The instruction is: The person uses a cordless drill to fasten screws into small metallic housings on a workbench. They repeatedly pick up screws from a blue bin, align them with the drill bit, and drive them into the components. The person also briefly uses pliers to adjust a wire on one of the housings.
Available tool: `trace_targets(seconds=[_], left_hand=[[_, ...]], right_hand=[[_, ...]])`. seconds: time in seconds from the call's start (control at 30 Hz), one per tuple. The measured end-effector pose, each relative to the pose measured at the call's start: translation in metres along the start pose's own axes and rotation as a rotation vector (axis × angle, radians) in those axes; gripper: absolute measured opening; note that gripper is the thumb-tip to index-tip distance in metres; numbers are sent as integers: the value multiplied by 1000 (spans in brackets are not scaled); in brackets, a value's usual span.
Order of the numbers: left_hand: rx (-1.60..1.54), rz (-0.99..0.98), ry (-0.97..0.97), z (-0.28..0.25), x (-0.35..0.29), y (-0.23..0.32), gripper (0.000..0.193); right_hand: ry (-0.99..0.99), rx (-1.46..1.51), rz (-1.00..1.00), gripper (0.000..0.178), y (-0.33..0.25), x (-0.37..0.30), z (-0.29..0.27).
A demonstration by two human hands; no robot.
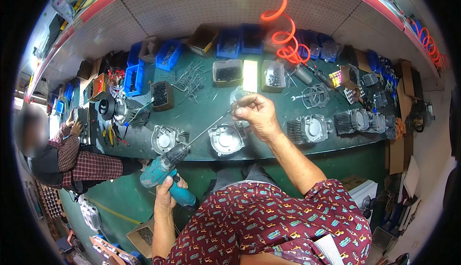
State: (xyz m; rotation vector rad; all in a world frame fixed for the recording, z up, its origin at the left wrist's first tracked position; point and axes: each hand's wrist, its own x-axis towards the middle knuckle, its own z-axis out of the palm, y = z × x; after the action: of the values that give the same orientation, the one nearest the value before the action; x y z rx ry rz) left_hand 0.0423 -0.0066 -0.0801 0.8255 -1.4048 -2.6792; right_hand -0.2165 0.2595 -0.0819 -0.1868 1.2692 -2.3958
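Drill [156, 171] closed in left hand [165, 195], right hand [259, 116] pinched at bit tip [226, 114]; green bench [199, 112], perforated wall [187, 5] behind.

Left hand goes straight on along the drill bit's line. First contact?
Most likely the right hand: its fingertips sit at the far end of the bit on the drill in the left hand. Whether they already touch it, I can't tell.

No readable txt, nos., labels or signs, incl. on teal drill [157, 171] & yellow card [249, 75]
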Motion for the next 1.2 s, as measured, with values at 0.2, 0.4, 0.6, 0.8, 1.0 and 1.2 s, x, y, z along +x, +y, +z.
trace_targets(seconds=[0.2, 0.4, 0.6, 0.8, 1.0, 1.2], left_hand=[[79, 0, -3, 4, -3, 3, 43], [110, 17, 33, 6, -4, 10, 49], [258, 40, 51, 1, -7, 24, 46], [218, -7, 55, 0, -11, 33, 48], [196, -49, -21, 1, -18, 41, 48], [188, -80, -21, -8, -25, 42, 45]], right_hand=[[-44, -89, -15, 24, -4, -5, -1], [-94, -243, 87, 21, -24, -8, -2], [-251, -291, 242, 22, -39, -6, -15], [-318, -274, 254, 21, -40, -4, -21], [-312, -337, 311, 22, -42, -7, -17], [-406, -309, 311, 26, -30, -5, -24]])
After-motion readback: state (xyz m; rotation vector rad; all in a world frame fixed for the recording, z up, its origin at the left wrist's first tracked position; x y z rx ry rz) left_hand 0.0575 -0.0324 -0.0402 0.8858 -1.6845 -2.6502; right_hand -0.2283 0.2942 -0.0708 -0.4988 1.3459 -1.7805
